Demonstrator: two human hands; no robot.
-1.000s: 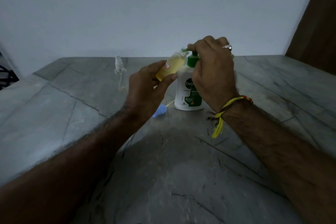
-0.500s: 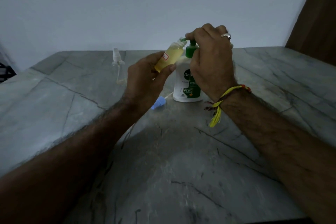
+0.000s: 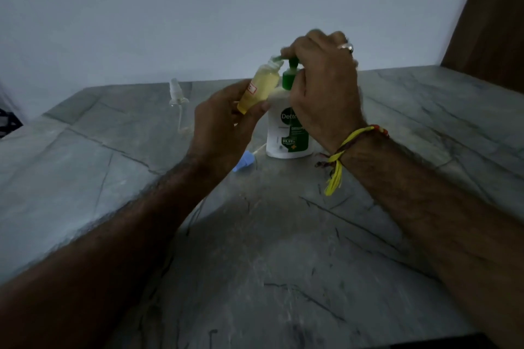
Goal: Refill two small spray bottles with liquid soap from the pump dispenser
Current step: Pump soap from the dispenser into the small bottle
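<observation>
Yellow liquid fills most of the small spray bottle [image 3: 259, 88], tilted with its uncapped neck under the green spout of the pump dispenser [image 3: 287, 133]. Left hand [image 3: 224, 125] grips the bottle's lower end. Right hand [image 3: 323, 88], fingers curled, grasps the pump head. Dispenser: white, green label, standing on grey stone table [image 3: 269, 249]. Second spray bottle [image 3: 178, 103], clear, apparently empty, upright at left. Blue cap [image 3: 243, 161] beside dispenser base.

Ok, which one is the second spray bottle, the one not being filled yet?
Start at the white soap dispenser with the green pump, mid-way along the grey stone table. Look left past the left hand, toward the wall: the clear spray bottle stands there alone. Unlike the yellow-filled bottle held at the spout, it is see-through and untouched.
</observation>
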